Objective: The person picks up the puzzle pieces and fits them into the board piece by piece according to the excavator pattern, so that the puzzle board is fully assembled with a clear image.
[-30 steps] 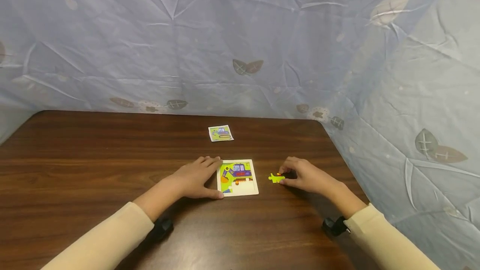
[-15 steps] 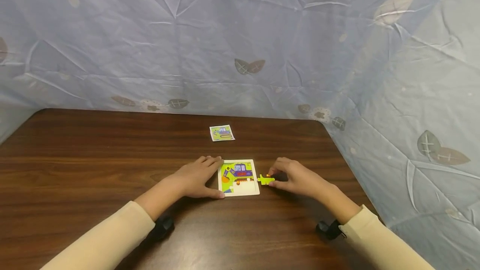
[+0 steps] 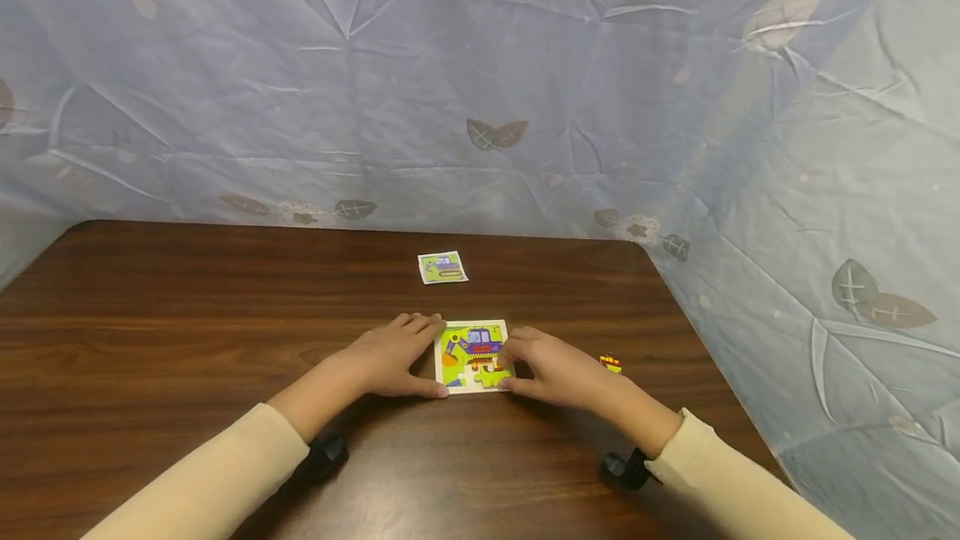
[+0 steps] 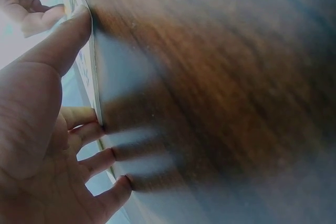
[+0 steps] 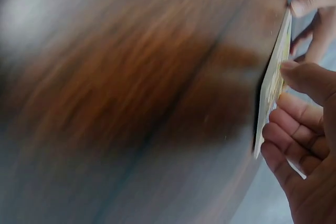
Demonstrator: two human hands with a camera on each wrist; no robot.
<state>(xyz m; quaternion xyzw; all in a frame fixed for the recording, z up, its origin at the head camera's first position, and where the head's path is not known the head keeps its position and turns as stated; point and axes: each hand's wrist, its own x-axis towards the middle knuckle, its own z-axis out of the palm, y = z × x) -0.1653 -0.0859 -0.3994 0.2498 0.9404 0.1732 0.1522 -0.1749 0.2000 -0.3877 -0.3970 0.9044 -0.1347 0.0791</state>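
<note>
A square jigsaw puzzle tray point(image 3: 476, 322) with a pale rim lies flat on the table, showing a purple excavator on green. Bare white backing shows in its lower part. My left hand point(image 3: 393, 357) rests at the tray's left edge, thumb at the near corner and fingers spread near the far one. Between thumb and fingertips, my right hand point(image 3: 555, 367) pinches a green puzzle piece point(image 3: 489, 379) over the tray's lower right. Whether the piece lies flat there, I cannot tell. In the right wrist view, the right thumb point(image 5: 304, 80) is over the tray's surface.
Another puzzle piece point(image 3: 611, 363), red and yellow, lies beyond my right forearm, partly hidden by it. A small picture card point(image 3: 442, 267) of the excavator lies farther back on the wooden table point(image 3: 225, 298). A patterned cloth point(image 3: 420, 107) hangs behind and at the right.
My right hand has moved left with the green puzzle piece, from the table beside the tray to over its lower right. The red and yellow piece has come into sight. My left hand stays put.
</note>
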